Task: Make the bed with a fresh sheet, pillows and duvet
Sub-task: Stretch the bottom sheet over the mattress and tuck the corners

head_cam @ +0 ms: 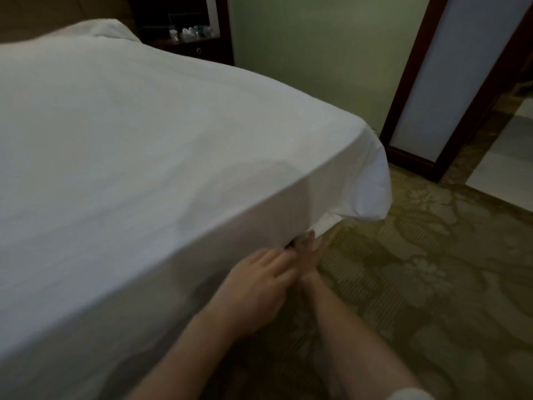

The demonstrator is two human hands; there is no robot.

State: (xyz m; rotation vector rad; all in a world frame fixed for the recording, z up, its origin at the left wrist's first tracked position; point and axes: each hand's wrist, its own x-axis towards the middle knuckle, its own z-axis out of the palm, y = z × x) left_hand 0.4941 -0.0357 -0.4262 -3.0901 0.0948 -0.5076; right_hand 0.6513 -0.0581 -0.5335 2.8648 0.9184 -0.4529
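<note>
A white sheet covers the bed and hangs down its near side. At the bed's near corner a loose flap of the sheet droops toward the floor. My left hand lies low against the bed's side, fingers pointing at the sheet's bottom edge. My right hand is just beyond it, fingers pushed in under the sheet's hem where the mattress ends. The image is blurred, so the grip of either hand is unclear. A white bundle, pillow or duvet, lies at the far end of the bed.
Patterned green-gold carpet covers the floor to the right of the bed. A dark wooden nightstand with small items stands beyond the bed. A dark-framed panel or door leans at the right against a pale green wall.
</note>
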